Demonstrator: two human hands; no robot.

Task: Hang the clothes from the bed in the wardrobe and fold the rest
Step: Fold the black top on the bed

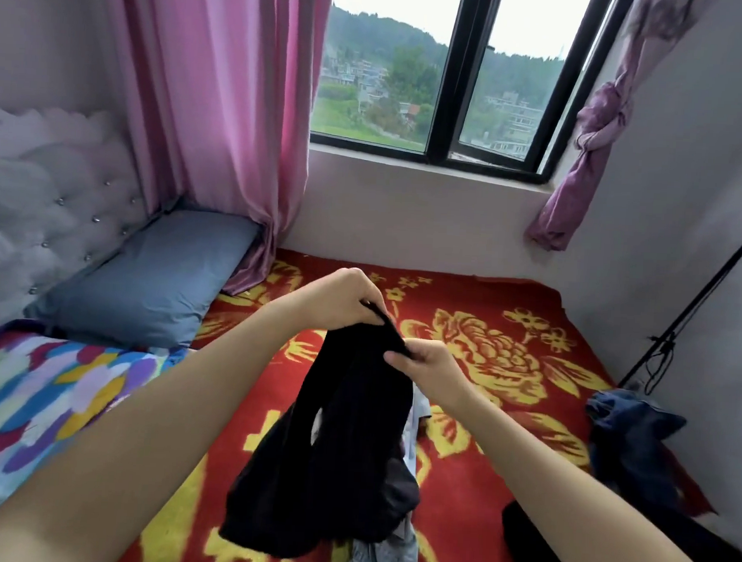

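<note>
Fingers [366, 298] of the left hand [338, 300] are curled and pinch the top edge of a black garment [330, 450]. The right hand [433, 368] clamps the same bunched edge just beside them, thumb pressed on top. The garment is held up above the bed and hangs down in soft, matte folds. It is a thin, limp fabric, with a small oval opening showing light through its middle and a rounded lower hem.

Below it lies a red blanket [457, 496], plush-looking and woven with large yellow peonies and leaves. Blocky yellow shapes near the bottom edge may be characters, but the clothes partly cover them and they cannot be read. Under the hanging hem sits a pale grey, denim-like garment [385, 558], and a strip of white cloth [420, 406] shows beside the black fabric. To the right, a crumpled dark blue garment [636, 436] lies against the wall, with another black garment [531, 542] near the right forearm.

On the left are a smooth blue pillow [154, 273], a quilt [32, 392] printed in many-coloured brush-stroke patches, and a white tufted headboard [34, 203] studded with shiny buttons. A pink curtain [215, 100] hangs in straight pleats, and a purple curtain [601, 121] is tied in a knot beside the black-framed window [457, 70]. A thin black pole [694, 306] with a cord knotted round it leans by the right wall.
</note>
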